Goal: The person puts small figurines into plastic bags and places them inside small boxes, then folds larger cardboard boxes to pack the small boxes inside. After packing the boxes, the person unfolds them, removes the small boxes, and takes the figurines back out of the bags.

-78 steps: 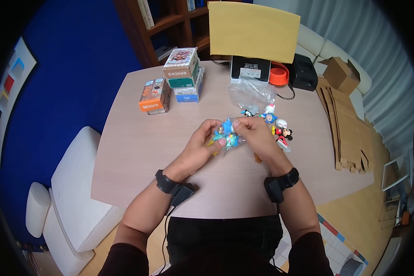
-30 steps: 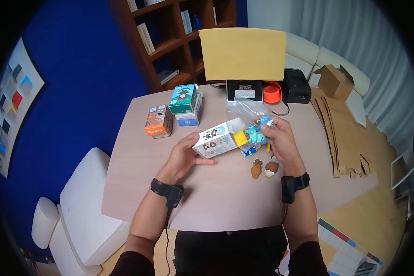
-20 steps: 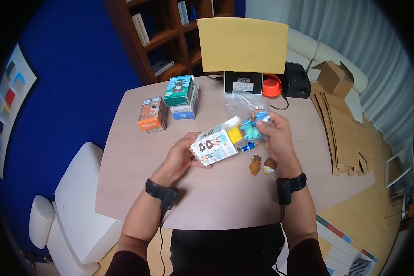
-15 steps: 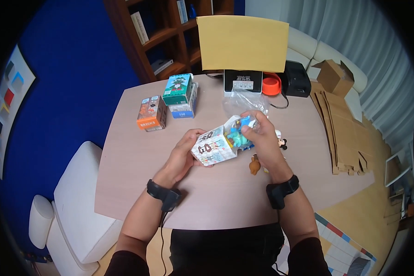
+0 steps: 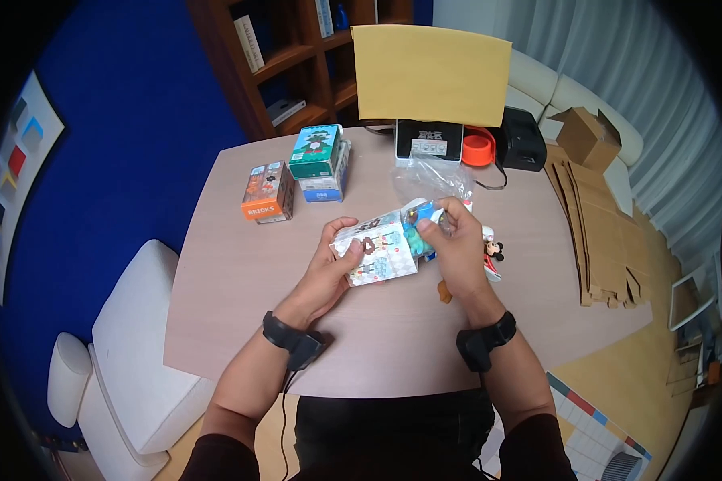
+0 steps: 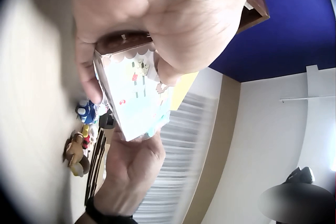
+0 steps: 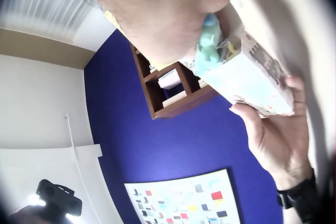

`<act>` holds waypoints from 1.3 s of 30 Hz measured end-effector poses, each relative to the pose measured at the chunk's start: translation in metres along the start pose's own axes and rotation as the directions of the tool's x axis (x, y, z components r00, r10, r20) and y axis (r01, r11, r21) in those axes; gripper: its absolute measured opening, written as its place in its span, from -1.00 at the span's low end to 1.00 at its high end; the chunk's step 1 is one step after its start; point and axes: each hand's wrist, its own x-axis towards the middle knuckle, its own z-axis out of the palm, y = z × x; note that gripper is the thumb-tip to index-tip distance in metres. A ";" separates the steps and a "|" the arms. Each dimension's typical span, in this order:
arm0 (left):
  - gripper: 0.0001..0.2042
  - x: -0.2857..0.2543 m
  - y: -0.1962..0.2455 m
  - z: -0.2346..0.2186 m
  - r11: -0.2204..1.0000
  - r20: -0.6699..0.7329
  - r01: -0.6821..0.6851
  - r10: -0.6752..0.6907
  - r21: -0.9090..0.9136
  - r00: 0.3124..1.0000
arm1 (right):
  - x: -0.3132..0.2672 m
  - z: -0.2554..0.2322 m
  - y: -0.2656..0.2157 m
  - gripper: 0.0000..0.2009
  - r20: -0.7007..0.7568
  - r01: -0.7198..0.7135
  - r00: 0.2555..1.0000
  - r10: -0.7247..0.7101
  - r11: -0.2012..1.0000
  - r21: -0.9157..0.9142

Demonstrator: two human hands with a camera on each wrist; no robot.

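My left hand (image 5: 329, 272) grips a white printed cardboard box (image 5: 385, 258), thumb on its upper face and fingers beneath. The box is tilted above the table with its open end toward my right hand (image 5: 460, 248). That hand pinches a clear plastic bag of blue and turquoise toy pieces (image 5: 417, 239), partly inside the opening. In the right wrist view, a turquoise piece (image 7: 208, 50) sticks out of the box, with some yellow beside it. The inner end of the bag is hidden by the box walls.
A mouse figure (image 5: 493, 250) and a brown figure (image 5: 444, 292) lie by my right hand. An orange box (image 5: 266, 196) and a stack topped by a green box (image 5: 315, 151) stand at back left. Behind are a crumpled clear bag (image 5: 429, 178) and flattened cardboard (image 5: 598, 232).
The brown-ended box has left the top of the stack and is in my left hand. My right hand has brought the bag leftward, from outside the box into its open end.
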 end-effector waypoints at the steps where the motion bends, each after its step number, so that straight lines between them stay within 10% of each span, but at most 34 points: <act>1: -0.48 0.002 -0.002 -0.001 1.000 -0.007 -0.025 0.025 -0.018 1.000 | 0.001 -0.001 0.004 -0.71 0.001 0.000 1.000 0.000 1.000 0.000; 9: -0.54 0.001 -0.007 0.003 0.996 -0.058 -0.072 0.069 -0.050 0.996 | -0.008 0.009 -0.005 -0.72 -0.116 0.178 0.941 -0.318 0.756 -0.629; 22: -0.66 0.001 0.000 0.002 0.996 -0.076 -0.068 0.064 -0.052 0.995 | -0.008 0.007 -0.006 -0.73 -0.042 0.272 0.938 -0.344 0.805 -0.528; 25: -0.67 0.004 -0.010 0.002 0.998 -0.077 -0.068 0.068 0.001 0.995 | -0.013 0.014 0.002 -0.72 0.058 0.336 0.913 -0.405 0.661 -0.671; 31: -0.67 0.002 -0.007 0.002 0.999 -0.055 -0.045 0.043 -0.020 0.998 | -0.008 0.009 0.000 -0.85 0.121 0.241 0.970 -0.210 0.869 -0.431; 33: -0.66 0.003 -0.008 0.003 0.998 -0.054 -0.060 0.059 -0.009 0.997 | -0.008 0.010 -0.010 -0.94 0.021 -0.010 1.000 0.015 0.980 -0.201; 39: -0.64 0.006 -0.014 -0.002 0.992 -0.056 -0.114 0.117 0.063 0.991 | -0.011 0.014 0.011 -0.97 0.073 0.011 0.997 0.004 0.978 -0.210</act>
